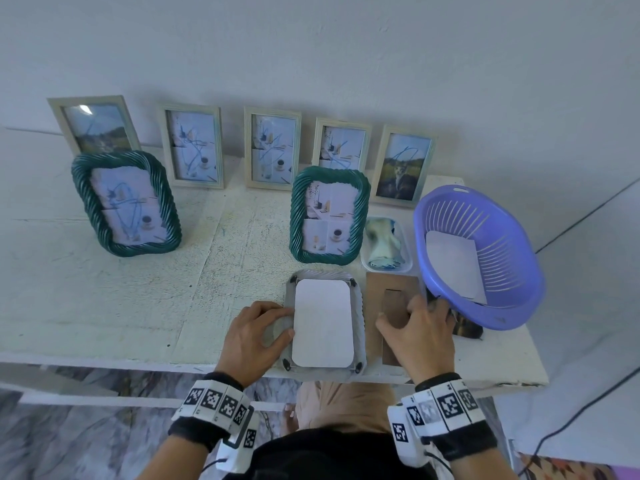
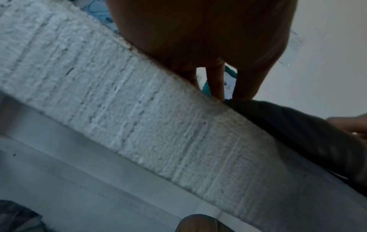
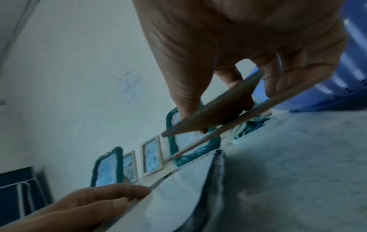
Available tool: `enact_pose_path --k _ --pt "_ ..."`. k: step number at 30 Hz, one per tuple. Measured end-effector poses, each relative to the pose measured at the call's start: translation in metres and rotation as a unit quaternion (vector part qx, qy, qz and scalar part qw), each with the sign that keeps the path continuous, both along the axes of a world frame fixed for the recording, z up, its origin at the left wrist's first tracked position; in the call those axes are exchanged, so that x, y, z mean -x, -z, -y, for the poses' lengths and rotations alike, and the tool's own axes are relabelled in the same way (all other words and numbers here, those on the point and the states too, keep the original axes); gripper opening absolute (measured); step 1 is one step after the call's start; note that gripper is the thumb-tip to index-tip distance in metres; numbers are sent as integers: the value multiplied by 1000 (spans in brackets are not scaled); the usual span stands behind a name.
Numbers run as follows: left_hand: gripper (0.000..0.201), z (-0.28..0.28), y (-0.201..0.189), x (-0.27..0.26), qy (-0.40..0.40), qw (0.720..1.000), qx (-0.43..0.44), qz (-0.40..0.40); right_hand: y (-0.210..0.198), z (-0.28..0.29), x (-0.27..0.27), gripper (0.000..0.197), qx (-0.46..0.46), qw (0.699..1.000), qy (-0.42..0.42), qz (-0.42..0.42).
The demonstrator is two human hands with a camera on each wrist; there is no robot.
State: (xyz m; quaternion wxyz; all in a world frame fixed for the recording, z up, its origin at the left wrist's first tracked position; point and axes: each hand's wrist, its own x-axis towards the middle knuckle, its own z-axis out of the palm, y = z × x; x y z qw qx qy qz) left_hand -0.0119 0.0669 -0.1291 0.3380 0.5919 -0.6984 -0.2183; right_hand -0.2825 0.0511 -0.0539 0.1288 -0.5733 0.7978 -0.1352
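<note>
A grey-backed picture frame lies face down near the table's front edge, and a white sheet covers its opening. My left hand rests on the frame's left rim, with index finger and thumb touching the sheet's edge. The left hand lies fairly flat in the right wrist view. My right hand grips a brown backing board with a fold-out stand, just right of the frame. The backing board is tilted up off the table, with the thumb on its stand flap.
A purple basket holding a white sheet stands tilted at the right. Behind the board is a small clear tray with a cloth. Two green twisted frames stand mid-table, and several cream frames lean on the wall.
</note>
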Motion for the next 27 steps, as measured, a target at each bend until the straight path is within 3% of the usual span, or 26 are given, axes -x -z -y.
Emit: enact_pose_path --k 4,10,27 --pt "41 -1 0 0 1 1000 2 5 -6 -1 -23 47 24 998 -46 36" --pt "38 -1 1 -2 5 1000 4 5 1 -8 -71 57 -26 993 -108 36" --pt "37 -2 1 -1 6 1000 2 12 15 -6 -88 58 -26 992 -123 26"
